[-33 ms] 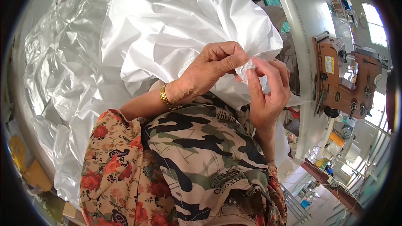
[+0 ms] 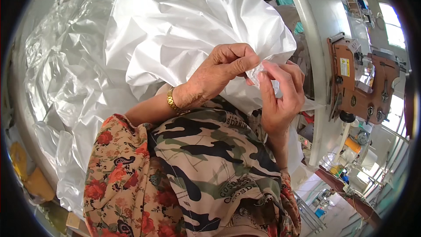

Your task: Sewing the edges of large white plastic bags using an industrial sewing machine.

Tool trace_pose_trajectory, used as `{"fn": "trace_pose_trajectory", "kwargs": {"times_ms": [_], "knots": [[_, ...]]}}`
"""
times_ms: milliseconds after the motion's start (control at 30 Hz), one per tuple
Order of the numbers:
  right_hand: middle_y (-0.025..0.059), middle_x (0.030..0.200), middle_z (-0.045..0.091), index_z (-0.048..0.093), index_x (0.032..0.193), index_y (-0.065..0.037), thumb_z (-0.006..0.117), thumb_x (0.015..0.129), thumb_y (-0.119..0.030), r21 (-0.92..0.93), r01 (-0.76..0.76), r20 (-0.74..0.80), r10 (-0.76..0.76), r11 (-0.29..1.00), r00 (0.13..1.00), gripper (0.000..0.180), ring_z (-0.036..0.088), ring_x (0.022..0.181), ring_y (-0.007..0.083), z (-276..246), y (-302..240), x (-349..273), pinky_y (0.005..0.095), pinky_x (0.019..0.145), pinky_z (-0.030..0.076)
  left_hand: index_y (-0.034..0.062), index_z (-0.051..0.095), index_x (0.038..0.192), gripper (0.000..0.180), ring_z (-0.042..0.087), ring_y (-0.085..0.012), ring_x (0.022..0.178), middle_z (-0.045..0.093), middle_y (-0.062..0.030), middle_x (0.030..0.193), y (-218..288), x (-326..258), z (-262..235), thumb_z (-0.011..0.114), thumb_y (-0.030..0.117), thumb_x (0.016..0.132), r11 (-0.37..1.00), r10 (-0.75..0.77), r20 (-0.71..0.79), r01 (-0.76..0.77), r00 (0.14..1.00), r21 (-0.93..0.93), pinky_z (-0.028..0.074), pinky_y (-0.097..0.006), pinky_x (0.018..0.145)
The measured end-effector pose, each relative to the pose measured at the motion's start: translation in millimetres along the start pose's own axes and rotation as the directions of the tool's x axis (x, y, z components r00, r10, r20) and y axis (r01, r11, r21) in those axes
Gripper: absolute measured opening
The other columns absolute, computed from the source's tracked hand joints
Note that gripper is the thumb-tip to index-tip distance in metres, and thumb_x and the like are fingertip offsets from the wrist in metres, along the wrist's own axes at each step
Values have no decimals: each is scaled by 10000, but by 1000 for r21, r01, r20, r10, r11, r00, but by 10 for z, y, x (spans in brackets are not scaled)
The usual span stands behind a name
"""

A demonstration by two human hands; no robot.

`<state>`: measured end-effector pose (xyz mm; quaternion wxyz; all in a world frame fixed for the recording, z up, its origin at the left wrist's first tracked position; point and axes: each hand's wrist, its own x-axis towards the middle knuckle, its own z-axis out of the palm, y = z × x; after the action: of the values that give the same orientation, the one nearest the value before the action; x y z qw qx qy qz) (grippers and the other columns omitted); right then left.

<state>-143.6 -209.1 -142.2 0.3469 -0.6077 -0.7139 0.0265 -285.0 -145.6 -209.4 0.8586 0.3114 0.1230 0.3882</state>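
Nearest, along the lower edge of the frame, are a floral sleeve (image 2: 116,171) and a camouflage apron (image 2: 197,149), with a gold watch (image 2: 172,98) on the left wrist; just above, right of centre, the left hand (image 2: 215,72) pinches a crumpled bit of the white cloth (image 2: 175,30) between thumb and forefinger, and the right hand (image 2: 283,96) grips that same bit from the right, thumb and finger on it, its other fingers curled, the two hands' fingertips meeting; the cloth spreads in glossy folds over the upper middle, and shiny film (image 2: 66,61) heaps down the left side, covering whatever surface lies under it; the cloth's rounded right edge stops short of the pale table (image 2: 329,0), whose curved rim runs down the upper right, leaving a narrow, cluttered gap beside the right hand; on the table, well apart from both hands, stands a brown machine (image 2: 364,74); farther off, the floor (image 2: 335,219) shows at lower right, and a bright window (image 2: 393,25) at upper right
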Motion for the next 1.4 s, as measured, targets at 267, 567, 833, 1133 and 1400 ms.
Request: {"fn": "trace_pose_trajectory", "kwargs": {"times_ms": [267,567,833,1133,1400], "knots": [[30,862,612,641,958,-68,696,811,-55,-109,203,-13,-206,973,979,158,593,805,221,23,82,12,431,967,396,34,667,934,249,554,-50,792,623,27,842,-29,4,-38,587,260,998,996,49,42,-52,998,78,492,-238,716],[63,887,599,565,960,-73,631,821,-26,-26,203,-66,-205,979,977,161,579,840,251,95,141,-37,476,1007,373,26,654,938,259,542,-43,790,603,36,836,-33,0,-28,586,268,999,991,77,46,-81,996,102,491,-233,707],[68,875,596,550,956,-70,604,858,-51,2,209,-70,-208,978,976,113,575,837,251,117,188,-72,488,1026,367,29,629,921,216,515,-51,813,581,29,891,-9,-15,-10,577,223,1001,998,44,47,-46,998,32,423,-213,743],[69,849,602,542,927,-65,595,865,-34,44,223,-133,-215,974,967,87,577,815,242,167,200,-104,493,1029,382,27,635,930,250,534,-42,774,595,34,817,-16,-4,-8,572,257,1007,994,85,11,-86,996,73,476,-220,697],[73,871,621,551,945,-51,600,855,-8,178,206,-251,-158,962,955,111,585,822,243,231,224,-142,495,1027,391,19,631,929,259,534,-49,780,612,22,834,-2,-26,-38,567,257,1009,995,44,25,-46,999,93,466,-223,726]]}}
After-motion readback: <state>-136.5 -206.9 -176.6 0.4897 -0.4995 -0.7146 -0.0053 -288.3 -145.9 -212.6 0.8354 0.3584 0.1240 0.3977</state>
